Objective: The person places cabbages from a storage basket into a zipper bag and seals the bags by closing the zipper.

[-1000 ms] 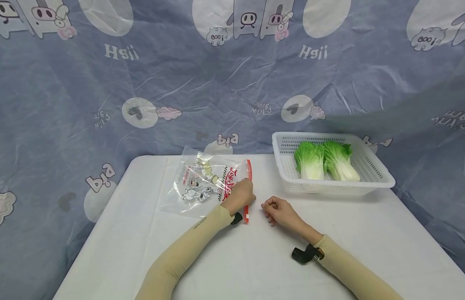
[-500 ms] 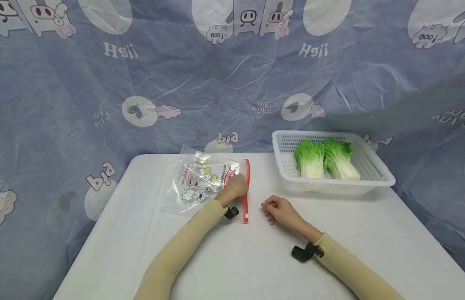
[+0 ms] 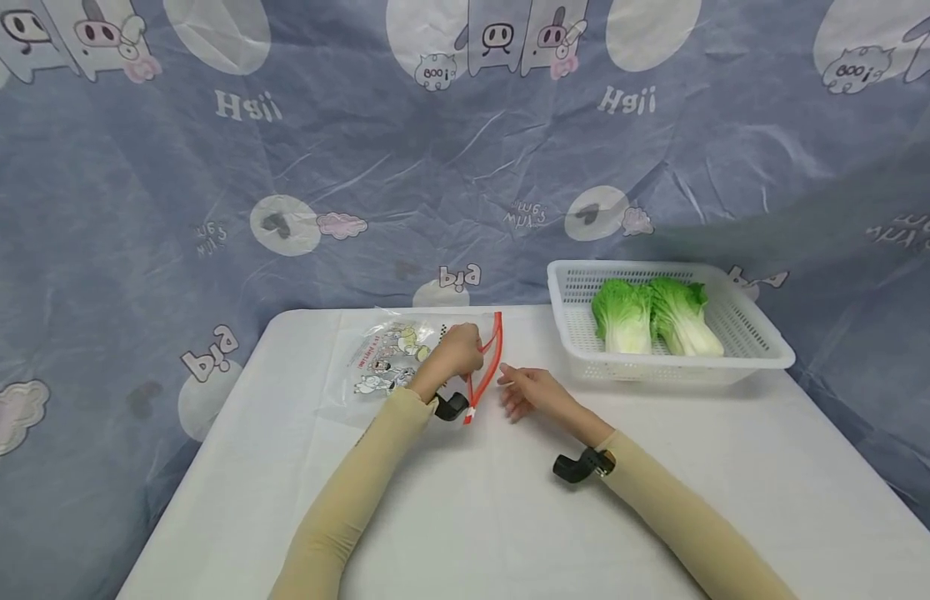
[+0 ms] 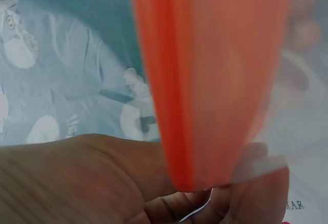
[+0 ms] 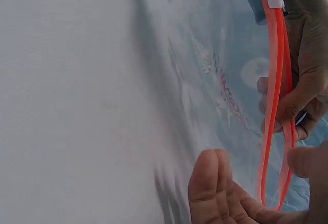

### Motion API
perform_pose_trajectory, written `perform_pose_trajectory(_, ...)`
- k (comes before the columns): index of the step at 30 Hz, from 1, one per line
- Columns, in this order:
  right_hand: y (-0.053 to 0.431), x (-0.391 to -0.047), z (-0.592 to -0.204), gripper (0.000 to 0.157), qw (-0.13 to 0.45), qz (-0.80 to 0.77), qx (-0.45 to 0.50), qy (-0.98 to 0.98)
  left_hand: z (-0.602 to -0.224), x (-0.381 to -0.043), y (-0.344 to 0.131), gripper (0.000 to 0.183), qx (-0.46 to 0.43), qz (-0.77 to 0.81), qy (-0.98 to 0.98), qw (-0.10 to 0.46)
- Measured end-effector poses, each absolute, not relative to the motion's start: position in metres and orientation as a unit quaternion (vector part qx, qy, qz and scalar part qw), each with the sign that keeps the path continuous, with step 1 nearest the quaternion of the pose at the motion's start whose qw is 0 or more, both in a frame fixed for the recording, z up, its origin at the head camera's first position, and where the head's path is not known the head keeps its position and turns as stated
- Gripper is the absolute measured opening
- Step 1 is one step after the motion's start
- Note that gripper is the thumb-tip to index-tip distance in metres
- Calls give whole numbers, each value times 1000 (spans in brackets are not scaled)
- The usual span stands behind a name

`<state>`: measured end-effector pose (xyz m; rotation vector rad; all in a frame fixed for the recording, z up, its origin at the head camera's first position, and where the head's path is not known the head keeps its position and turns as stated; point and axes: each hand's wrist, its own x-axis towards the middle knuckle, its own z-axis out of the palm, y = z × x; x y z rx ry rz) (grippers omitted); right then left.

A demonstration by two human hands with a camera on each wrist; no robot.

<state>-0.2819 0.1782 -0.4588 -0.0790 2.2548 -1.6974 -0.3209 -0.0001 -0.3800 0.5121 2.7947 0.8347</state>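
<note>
Beige-sleeved arms (image 3: 363, 487) angled inward, left hand (image 3: 452, 353) pinching clear bag (image 3: 384, 364), right hand (image 3: 540, 393) uncurled beside it

There are two hands (image 3: 457, 350) (image 3: 537, 392), one bag (image 3: 393, 357), one basket (image 3: 675, 364) and two cabbages (image 3: 625, 321) (image 3: 684, 321)

Clear printed plastic bag (image 3: 386, 354), one: lies on the white desk (image 3: 435, 525), red edging (image 3: 493, 367) parted; left hand (image 3: 454, 350) grips it there. Right hand (image 3: 536, 392): sits just beside. White perforated basket (image 3: 682, 363), one: stands at right, holds two leafy cabbages (image 3: 626, 321). Blue-grey patterned cloth (image 3: 427, 158): hangs behind.
</note>
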Motion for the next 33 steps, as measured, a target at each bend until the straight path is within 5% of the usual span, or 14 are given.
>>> perform_pose_trajectory(8,143,-321,-461,30,99,-615,7,782,-359,-315,-20,13,130,298,944,49)
perform_pose_trajectory(15,126,-339,-463,24,80,-601,29,795,-330,-306,-45,19,90,340,926,-137)
perform_pose_trajectory(24,117,-357,-474,15,88,-542,40,835,-312,-298,-65,13,51,367,886,-279)
perform_pose_trajectory(28,117,-359,-477,18,93,-532,41,841,-313,-300,-65,16,42,363,893,-263)
perform_pose_trajectory(33,117,-358,-480,30,78,-537,40,839,-315,-298,-60,16,58,399,904,-142)
